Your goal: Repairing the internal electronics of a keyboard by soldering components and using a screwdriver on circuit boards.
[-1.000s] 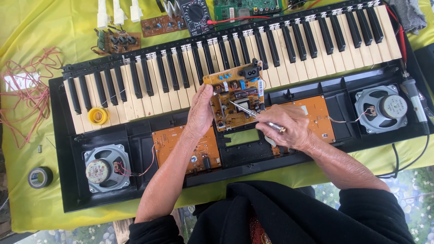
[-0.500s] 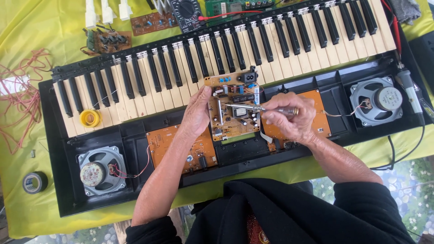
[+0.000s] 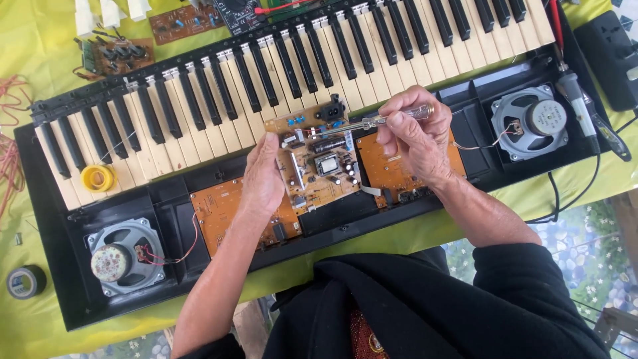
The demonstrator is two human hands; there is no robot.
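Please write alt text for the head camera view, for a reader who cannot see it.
Over an opened electronic keyboard, the left hand steadies a loose circuit board while the right hand holds a clear-handled screwdriver pointing at it. A speaker sits at each end of the black case, on a yellow cloth.

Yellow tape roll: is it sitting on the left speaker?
No, the yellow tape roll lies on the white keys at the keyboard's left end, apart from the left speaker below it.
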